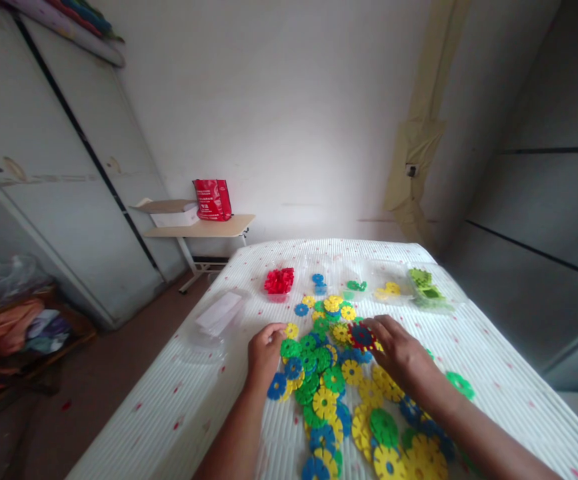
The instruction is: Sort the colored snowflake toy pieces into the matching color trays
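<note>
Notched plastic snowflake discs (325, 403) in yellow, green and blue lie in a loose pile on the table. My left hand (265, 353) is at the pile's left edge, fingers curled, with a yellow disc (291, 330) at its fingertips. Across the pile, my right hand (397, 347) reaches in from the right. Its fingers are closed at the edge of a red-rimmed disc with a blue middle (362, 336), held above other discs. The fingertips' undersides are partly hidden.
Along the table's far side stand clear boxes with red pieces (279, 283), blue discs (319, 281), green pieces (357, 286), yellow discs (389, 289) and light green pieces (425, 284). A clear container with white paper (220, 314) lies left. Behind, a side table (223, 227) holds a red bag (213, 200).
</note>
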Demonstrator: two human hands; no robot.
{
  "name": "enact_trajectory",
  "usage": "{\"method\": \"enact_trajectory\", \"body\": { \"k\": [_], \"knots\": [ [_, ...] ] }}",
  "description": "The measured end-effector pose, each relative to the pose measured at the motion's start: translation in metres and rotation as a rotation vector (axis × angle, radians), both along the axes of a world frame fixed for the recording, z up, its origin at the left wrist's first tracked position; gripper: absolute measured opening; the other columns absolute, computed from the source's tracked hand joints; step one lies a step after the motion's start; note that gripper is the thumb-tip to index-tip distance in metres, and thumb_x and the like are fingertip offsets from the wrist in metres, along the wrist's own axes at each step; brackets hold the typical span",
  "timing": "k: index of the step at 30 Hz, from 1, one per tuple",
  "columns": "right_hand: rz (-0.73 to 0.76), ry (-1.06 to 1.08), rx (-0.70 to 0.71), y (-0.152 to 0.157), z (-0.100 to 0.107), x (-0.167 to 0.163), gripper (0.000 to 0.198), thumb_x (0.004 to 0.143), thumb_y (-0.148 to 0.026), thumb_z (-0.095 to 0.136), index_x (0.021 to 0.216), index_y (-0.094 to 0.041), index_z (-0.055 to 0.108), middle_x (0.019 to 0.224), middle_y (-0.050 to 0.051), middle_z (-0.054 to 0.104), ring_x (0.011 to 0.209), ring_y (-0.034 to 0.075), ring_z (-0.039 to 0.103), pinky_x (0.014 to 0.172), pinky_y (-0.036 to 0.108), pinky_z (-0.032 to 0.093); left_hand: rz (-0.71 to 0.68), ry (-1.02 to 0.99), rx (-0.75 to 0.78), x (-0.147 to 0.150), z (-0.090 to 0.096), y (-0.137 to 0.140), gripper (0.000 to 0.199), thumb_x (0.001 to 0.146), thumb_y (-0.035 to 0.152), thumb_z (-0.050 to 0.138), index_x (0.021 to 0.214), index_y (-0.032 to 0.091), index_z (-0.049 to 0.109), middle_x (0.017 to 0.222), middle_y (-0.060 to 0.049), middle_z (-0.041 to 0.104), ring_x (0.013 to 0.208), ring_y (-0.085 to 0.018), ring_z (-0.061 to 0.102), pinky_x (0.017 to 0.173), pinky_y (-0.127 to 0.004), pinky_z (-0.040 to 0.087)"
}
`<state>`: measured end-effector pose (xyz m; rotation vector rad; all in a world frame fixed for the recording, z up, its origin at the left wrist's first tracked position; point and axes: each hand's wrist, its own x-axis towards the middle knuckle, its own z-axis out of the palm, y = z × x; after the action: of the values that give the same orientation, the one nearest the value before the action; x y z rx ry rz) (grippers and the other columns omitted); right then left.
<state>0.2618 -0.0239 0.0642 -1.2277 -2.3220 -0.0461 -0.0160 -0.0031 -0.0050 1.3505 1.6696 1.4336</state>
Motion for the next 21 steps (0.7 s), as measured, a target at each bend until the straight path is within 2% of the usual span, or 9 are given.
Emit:
{"method": "enact_trajectory", "body": {
  "k": [3, 6, 11, 13, 17, 21],
  "knots": [
    [0.002, -0.024, 0.069, 0.0, -0.002, 0.0, 0.031, 0.087, -0.014, 0.039, 0.116, -0.021, 0.049, 0.105, 0.01, 0.055, 0.093, 0.02, 0.057, 0.077, 0.033, 0.052, -0.009, 0.001, 0.001, 0.0, 0.0, 0.0, 0.024, 0.071, 0.028, 0.051, 0.081, 0.015, 0.068, 0.076, -0.006, 0.071, 0.073, -0.02, 0.065, 0.068, -0.028, 0.049],
    [0.006, -0.085, 0.134, 0.001, -0.004, 0.002, 0.031, 0.087, -0.013, 0.039, 0.115, -0.021, 0.05, 0.101, 0.01, 0.056, 0.089, 0.02, 0.058, 0.072, 0.032, 0.053, -0.011, 0.0, 0.0, 0.0, 0.0, 0.001, 0.026, 0.071, 0.029, 0.051, 0.082, 0.014, 0.068, 0.076, -0.006, 0.071, 0.073, -0.02, 0.065, 0.068, -0.029, 0.049],
    [-0.023, -0.066, 0.166, 0.005, -0.011, 0.005, 0.031, 0.085, -0.011, 0.04, 0.113, -0.018, 0.051, 0.097, 0.01, 0.057, 0.088, 0.022, 0.058, 0.07, 0.034, 0.054, -0.006, -0.003, -0.001, 0.0, 0.0, 0.001, 0.025, 0.071, 0.029, 0.051, 0.081, 0.014, 0.068, 0.076, -0.006, 0.071, 0.073, -0.02, 0.065, 0.069, -0.029, 0.049],
    [-0.008, -0.003, 0.132, 0.007, -0.013, 0.006, 0.032, 0.083, -0.011, 0.041, 0.112, -0.019, 0.051, 0.097, 0.01, 0.057, 0.089, 0.022, 0.058, 0.071, 0.034, 0.053, -0.005, -0.005, -0.002, 0.0, 0.0, 0.0, 0.024, 0.071, 0.029, 0.051, 0.081, 0.015, 0.068, 0.076, -0.006, 0.071, 0.074, -0.02, 0.065, 0.069, -0.029, 0.049],
    [0.037, 0.141, -0.023, 0.009, -0.017, 0.007, 0.034, 0.08, -0.014, 0.047, 0.114, -0.02, 0.049, 0.102, 0.009, 0.056, 0.09, 0.019, 0.059, 0.076, 0.032, 0.052, -0.006, -0.009, -0.005, 0.0, 0.0, 0.0, 0.024, 0.071, 0.028, 0.051, 0.082, 0.015, 0.068, 0.079, -0.006, 0.072, 0.074, -0.02, 0.065, 0.068, -0.028, 0.05],
    [0.043, 0.249, -0.202, 0.009, -0.013, 0.004, 0.033, 0.077, -0.021, 0.054, 0.11, -0.019, 0.051, 0.091, 0.005, 0.059, 0.075, 0.016, 0.06, 0.069, 0.029, 0.051, -0.009, -0.007, -0.002, 0.0, 0.001, 0.0, 0.025, 0.072, 0.028, 0.051, 0.082, 0.015, 0.068, 0.079, -0.006, 0.071, 0.074, -0.02, 0.065, 0.068, -0.028, 0.05]
  ]
}}
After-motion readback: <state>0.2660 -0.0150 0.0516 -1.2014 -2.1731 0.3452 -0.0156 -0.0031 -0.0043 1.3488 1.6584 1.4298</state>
